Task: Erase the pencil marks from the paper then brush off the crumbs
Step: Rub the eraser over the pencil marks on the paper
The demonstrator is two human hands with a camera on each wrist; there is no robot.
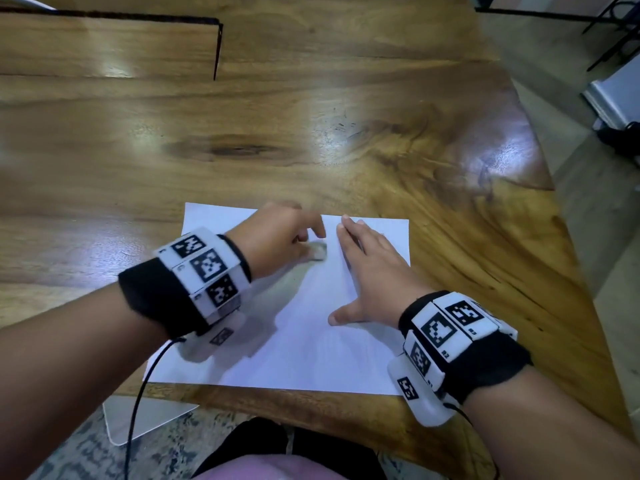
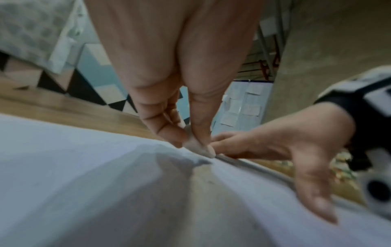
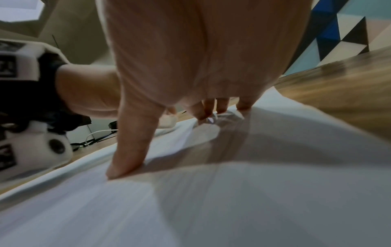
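Paper (image 1: 311, 341), a single white sheet, lies flat on the wooden table (image 1: 311, 116), close to the table's near edge. All else is placed from that sheet.

On the sheet's far half, left of its middle, the left hand (image 1: 277, 237) pinches a small whitish eraser (image 1: 319, 251) between thumb and curled fingers. The left wrist view shows the eraser (image 2: 193, 143) squeezed between the thumb and a fingertip (image 2: 169, 133), its lower end down on the paper (image 2: 74, 175); that view is smeared, so the exact contact is probably there but not crisp.

Just right of the eraser the right hand (image 1: 370, 275) lies palm down on the sheet, fingers straight and close together pointing to the far edge, thumb spread wide toward the near side. In the right wrist view the thumb (image 3: 131, 150) and the fingertips (image 3: 201, 113) press on the paper (image 3: 232, 200), and the left hand's eraser (image 3: 168, 122) shows beyond the thumb. The two hands are near each other but apart.

Pencil marks and crumbs are too faint or blurred to make out on the sheet.

Each wrist wears a black band with white blocks of square black-and-white markers, the left wristband (image 1: 204, 271) over the sheet's left edge, the right wristband (image 1: 446, 341) over its near right corner. A thin black cable (image 1: 138, 403) hangs from the left one past the near edge.
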